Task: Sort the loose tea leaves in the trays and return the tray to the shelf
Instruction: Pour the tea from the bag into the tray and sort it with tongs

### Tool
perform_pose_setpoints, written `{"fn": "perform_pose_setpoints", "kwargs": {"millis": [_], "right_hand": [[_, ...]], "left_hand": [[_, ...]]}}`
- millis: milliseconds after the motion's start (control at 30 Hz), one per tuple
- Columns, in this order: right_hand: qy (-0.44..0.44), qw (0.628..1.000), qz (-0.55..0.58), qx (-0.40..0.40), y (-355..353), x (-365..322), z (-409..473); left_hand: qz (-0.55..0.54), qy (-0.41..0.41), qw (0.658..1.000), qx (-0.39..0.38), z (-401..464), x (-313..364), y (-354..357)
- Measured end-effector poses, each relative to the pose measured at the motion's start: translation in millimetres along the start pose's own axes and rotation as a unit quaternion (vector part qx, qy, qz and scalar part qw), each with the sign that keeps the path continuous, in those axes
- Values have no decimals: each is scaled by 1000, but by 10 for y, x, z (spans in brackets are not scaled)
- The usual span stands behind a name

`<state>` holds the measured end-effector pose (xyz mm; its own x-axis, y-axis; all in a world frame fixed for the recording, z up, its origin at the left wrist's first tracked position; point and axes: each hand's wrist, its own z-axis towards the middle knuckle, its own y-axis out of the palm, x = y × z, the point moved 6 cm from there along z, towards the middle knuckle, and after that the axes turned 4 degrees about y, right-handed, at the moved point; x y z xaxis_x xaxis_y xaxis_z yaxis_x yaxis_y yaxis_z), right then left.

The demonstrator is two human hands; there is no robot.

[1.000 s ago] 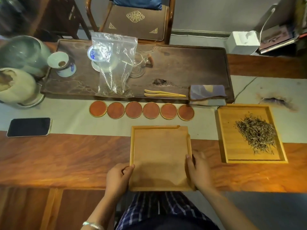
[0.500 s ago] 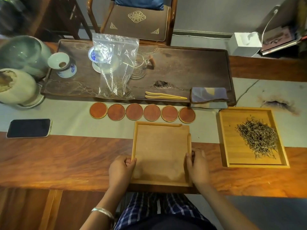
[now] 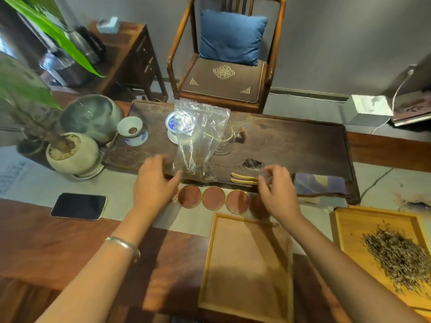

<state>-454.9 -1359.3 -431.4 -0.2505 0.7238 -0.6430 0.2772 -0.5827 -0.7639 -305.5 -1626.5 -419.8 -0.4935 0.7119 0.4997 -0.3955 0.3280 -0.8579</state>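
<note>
The empty tray, gripped at both side rims half a second ago, is now released and lies flat on the table, nearer the body than either hand. Both hands are raised and carried forward over the row of coasters. The left hand is held open with fingers spread, its fingertips just short of the lower corner of the clear zip bag, which stands beyond it on the dark tea board; contact cannot be confirmed. The right hand is blurred, its fingers loosely curled around nothing visible, just above the bamboo tongs. The second tray, with its heap of loose tea leaves, is left untouched to the right of that hand. From this it is judged that the tray is positioned for sorting and that the bag or tongs is being reached for next; the return to the shelf is not yet begun.
</note>
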Motion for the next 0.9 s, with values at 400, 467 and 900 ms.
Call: {"fn": "perform_pose_setpoints", "kwargs": {"millis": [400, 467, 900], "right_hand": [[-19, 977, -24, -210, 1180, -794, 1124], [-26, 983, -1, -180, 1208, -799, 1131], [-72, 978, 128, -145, 256, -739, 714]], "left_hand": [[-55, -60, 983, -165, 918, -158, 786], [-71, -48, 986, -140, 922, -188, 771], [-126, 17, 984, -127, 311, 91, 316]]}}
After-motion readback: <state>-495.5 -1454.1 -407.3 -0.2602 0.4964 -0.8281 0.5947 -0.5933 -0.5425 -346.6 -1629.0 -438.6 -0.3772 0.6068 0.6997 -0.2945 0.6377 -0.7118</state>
